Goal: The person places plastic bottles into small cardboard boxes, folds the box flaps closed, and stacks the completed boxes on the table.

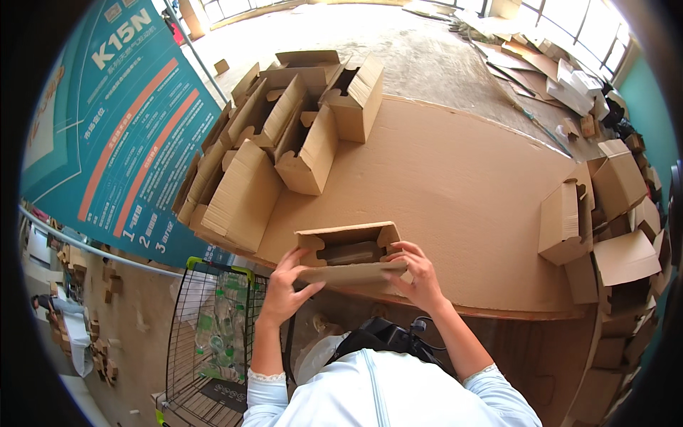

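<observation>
A small open-topped brown cardboard box [348, 274] is at the near edge of the cardboard-covered table [441, 192], between my two hands. My left hand [286, 286] grips its left end, thumb on the near side and fingers at the rim. My right hand [416, 276] is closed on the right end in the same way. The near wall or flap of the box leans toward me. A grey-brown shape shows in the shaded inside, and I cannot tell what it is.
Several open cardboard boxes [309, 153] stand grouped at the table's left. More boxes [565, 222] are piled along the right. A wire cart [206, 334] with plastic bottles stands at my left, below a teal banner [135, 142]. Flattened cardboard [530, 60] lies on the floor beyond.
</observation>
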